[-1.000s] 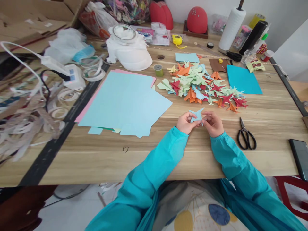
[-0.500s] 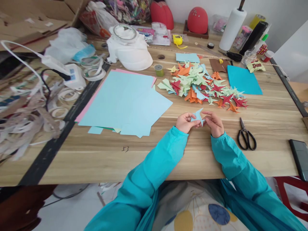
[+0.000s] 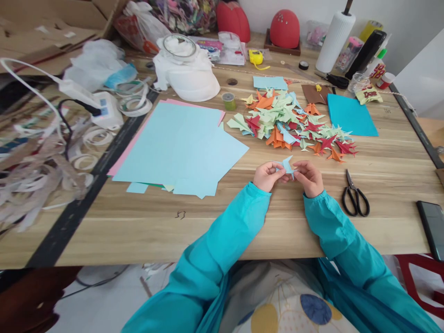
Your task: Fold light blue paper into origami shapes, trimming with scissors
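A small light blue folded paper crane (image 3: 287,164) is between my hands, just above the table. My left hand (image 3: 267,175) pinches its left side between thumb and fingers. With thumb and forefinger, my right hand (image 3: 309,177) grips the pointed right end. Part of the crane is hidden behind the fingers. Beyond my hands lies a heap of folded paper cranes (image 3: 277,113) in green, orange, red and blue. Black-handled scissors (image 3: 354,196) rest on the table to the right of my right hand.
Light blue paper sheets (image 3: 173,143) lie stacked on the left, over pink ones. A thread spool (image 3: 229,101) stands behind them. Bright blue paper (image 3: 352,115) lies at the back right, a phone (image 3: 431,226) at the right edge. Ribbons and a power strip (image 3: 107,111) crowd the left.
The blue crane has turned slightly in my fingers, and my left thumb has shifted over it. Both hands stay in nearly the same place.
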{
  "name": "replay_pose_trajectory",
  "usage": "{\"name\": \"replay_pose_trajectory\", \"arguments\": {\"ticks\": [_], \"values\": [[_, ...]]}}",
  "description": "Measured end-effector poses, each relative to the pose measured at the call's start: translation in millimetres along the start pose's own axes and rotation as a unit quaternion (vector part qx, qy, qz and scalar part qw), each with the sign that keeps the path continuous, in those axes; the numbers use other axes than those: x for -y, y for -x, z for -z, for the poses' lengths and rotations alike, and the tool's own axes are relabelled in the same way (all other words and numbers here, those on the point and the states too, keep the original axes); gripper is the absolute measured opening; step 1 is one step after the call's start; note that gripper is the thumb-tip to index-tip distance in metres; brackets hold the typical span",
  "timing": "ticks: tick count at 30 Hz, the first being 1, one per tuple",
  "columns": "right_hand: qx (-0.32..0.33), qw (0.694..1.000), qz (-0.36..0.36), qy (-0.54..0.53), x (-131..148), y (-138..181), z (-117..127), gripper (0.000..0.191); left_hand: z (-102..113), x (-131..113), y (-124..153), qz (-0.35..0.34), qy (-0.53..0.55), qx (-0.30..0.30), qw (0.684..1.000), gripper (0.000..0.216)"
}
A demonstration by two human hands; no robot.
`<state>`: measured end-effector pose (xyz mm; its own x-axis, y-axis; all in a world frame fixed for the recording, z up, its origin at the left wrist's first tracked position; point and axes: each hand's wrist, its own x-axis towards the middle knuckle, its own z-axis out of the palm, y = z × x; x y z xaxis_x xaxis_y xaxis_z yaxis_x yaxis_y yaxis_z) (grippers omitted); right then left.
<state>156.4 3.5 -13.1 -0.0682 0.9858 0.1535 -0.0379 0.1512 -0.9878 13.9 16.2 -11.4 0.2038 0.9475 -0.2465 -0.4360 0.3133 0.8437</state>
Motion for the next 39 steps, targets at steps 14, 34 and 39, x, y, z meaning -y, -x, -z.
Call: {"name": "replay_pose_trajectory", "arguments": {"ticks": [14, 34, 39], "values": [[-0.023, 0.997, 0.042, 0.060, -2.8, -0.7, -1.2, 0.015, -2.2, -4.7, 4.0, -0.072, -0.050, -0.019, 0.996, 0.038], [-0.027, 0.999, -0.019, -0.019, 4.6, -1.4, -2.7, 0.022, -1.8, -2.9, 4.6, -0.119, -0.085, -0.036, 0.989, 0.034], [-0.037, 0.999, -0.032, -0.024, 5.0, -1.8, -2.9, 0.023, -3.6, -4.1, 6.9, -0.124, -0.092, -0.027, 0.988, 0.032]]}}
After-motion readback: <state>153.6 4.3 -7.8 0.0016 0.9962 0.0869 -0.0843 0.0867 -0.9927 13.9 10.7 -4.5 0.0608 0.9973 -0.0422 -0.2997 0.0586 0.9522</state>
